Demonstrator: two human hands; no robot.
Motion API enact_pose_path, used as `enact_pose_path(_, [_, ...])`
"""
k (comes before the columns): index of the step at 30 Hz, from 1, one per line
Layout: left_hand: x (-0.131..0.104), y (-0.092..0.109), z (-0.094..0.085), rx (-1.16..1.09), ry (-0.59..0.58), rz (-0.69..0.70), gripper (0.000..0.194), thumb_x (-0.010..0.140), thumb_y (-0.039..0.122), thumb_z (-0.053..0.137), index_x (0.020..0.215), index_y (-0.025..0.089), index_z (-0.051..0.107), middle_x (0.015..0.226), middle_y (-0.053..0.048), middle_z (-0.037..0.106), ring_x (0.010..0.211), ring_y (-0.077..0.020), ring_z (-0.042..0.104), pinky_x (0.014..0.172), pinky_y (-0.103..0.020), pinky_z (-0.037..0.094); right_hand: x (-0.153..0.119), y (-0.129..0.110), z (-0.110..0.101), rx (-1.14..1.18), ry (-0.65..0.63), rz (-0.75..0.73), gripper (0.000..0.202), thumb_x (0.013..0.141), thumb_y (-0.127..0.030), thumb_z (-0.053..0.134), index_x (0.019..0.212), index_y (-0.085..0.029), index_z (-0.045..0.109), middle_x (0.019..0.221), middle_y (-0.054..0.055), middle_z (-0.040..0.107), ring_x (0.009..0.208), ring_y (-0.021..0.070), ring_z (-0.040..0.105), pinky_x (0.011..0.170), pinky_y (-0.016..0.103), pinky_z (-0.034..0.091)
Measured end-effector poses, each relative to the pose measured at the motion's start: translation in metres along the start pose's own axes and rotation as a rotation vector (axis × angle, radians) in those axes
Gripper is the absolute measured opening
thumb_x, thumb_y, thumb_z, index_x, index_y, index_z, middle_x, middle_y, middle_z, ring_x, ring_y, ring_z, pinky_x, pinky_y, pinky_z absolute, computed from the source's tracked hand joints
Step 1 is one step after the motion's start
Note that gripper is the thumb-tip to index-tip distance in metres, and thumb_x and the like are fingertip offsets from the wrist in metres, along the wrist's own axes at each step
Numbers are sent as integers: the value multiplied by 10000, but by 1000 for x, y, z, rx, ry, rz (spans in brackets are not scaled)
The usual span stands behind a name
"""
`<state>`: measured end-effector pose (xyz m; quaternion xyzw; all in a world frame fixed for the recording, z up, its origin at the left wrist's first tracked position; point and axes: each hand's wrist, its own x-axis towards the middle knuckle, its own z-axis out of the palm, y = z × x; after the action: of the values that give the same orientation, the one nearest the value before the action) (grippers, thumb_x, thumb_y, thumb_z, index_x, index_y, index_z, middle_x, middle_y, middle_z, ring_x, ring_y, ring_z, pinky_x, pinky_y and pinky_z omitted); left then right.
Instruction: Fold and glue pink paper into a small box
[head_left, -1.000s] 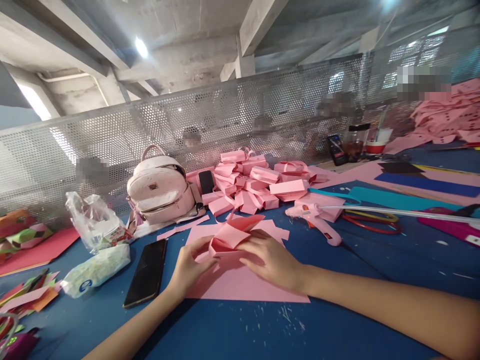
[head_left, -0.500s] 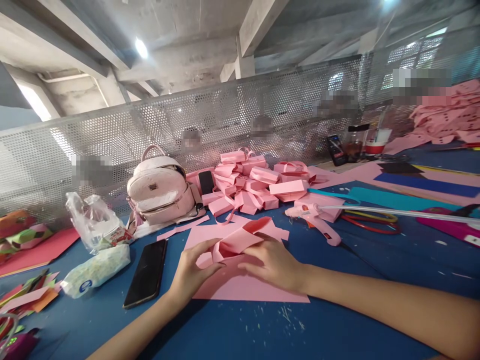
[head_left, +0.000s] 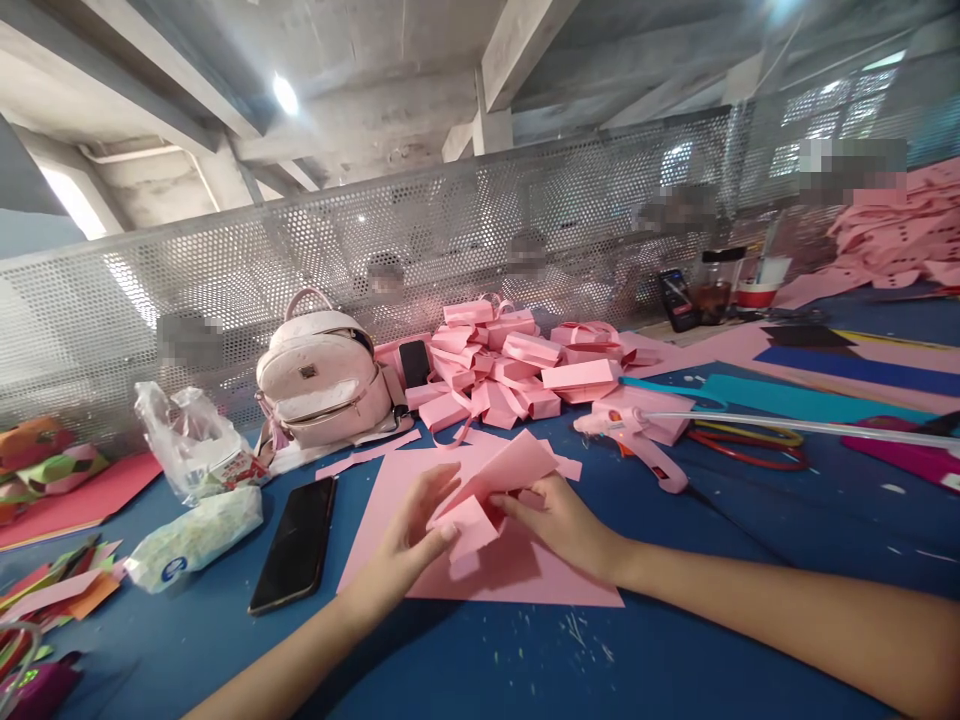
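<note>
A folded pink paper box [head_left: 517, 468], with flaps standing out, is held tilted between my two hands. My left hand [head_left: 409, 525] is at its left end, thumb on the front flap and fingers curving behind. At the right side, my right hand [head_left: 574, 525] pinches the box, with the fingertips partly hidden by the paper. Below both hands, a flat pink paper sheet [head_left: 559, 585] lies on the blue table [head_left: 540, 665].
Beyond the hands is a pile of folded pink paper pieces [head_left: 499, 365]. A pink glue gun [head_left: 637, 445] lies to the right, a black phone [head_left: 294, 545] to the left. A pale backpack [head_left: 319, 375] and plastic bag [head_left: 180, 440] stand behind the phone.
The pink paper box has turned in my hands, so a flap now faces me at its near end. My left hand's fingers have opened out a little.
</note>
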<state>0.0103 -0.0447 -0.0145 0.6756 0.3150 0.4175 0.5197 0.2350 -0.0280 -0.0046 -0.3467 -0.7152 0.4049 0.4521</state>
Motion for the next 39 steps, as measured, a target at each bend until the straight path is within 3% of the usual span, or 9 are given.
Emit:
enact_pose_path(4, [-3,-8,2,-332,-81,-184,841,840,546,723,1543,358,300,1635,-92,306,1499,-371,266,1187,-563,264,-2,-3,1,79,-36,17,375,866,-550,669,850,-186,759,810,56,755,806,226,700,800,341,574])
enact_pose_path(9, [-8,-4,8,-473,-105,-192,998,791,486,796,1582,349,203,1593,-102,385,1468,-369,338,1194,-553,254,-3,-1,2,148,-44,18,306,853,-491,709,930,-204,779,915,64,771,891,242,698,876,361,557])
enact_pose_path(19, [8,-10,-4,-593,147,-129,910,828,481,755,1569,258,276,1495,-136,521,1413,-367,436,1184,-519,312,11,6,-9,109,92,18,346,860,-526,676,867,-191,765,859,63,767,838,223,709,811,350,571])
enact_pose_path(25, [14,-16,-14,-624,116,-131,775,853,513,706,1508,248,387,1483,-118,538,1424,-335,428,1192,-502,304,12,15,-10,91,104,35,350,778,-524,766,729,-182,709,739,29,699,688,166,642,607,270,558])
enact_pose_path(29, [14,-16,-14,-607,136,-93,745,859,505,706,1494,261,403,1501,-108,519,1434,-330,416,1187,-499,318,9,13,-9,82,71,35,447,916,-572,582,731,-177,679,774,50,679,674,161,619,468,225,489])
enact_pose_path(31, [14,-18,-12,-602,154,-91,748,849,514,716,1486,259,417,1517,-107,500,1448,-338,391,1188,-505,319,7,8,-9,55,65,9,405,970,-525,518,858,-189,713,899,68,704,803,186,645,557,245,529])
enact_pose_path(33, [13,-19,-8,-606,156,-110,736,853,522,713,1478,254,432,1524,-108,491,1449,-340,390,1193,-508,311,6,4,-9,-22,73,-78,274,974,-440,555,1048,-227,709,1093,70,698,1019,214,629,795,309,556])
enact_pose_path(35, [9,-17,0,-635,100,-146,686,874,527,691,1456,238,471,1518,-113,498,1435,-334,412,1204,-500,295,4,1,-8,-108,53,-185,264,938,-382,632,1166,-256,674,1211,65,665,1137,229,589,982,374,488])
enact_pose_path(39, [-3,-1,22,-700,-134,-235,605,924,514,637,1441,227,509,1502,-126,515,1424,-326,429,1214,-490,261,-1,-2,-4,-184,-105,-227,202,817,-386,782,920,-215,752,955,57,723,977,245,636,912,373,500])
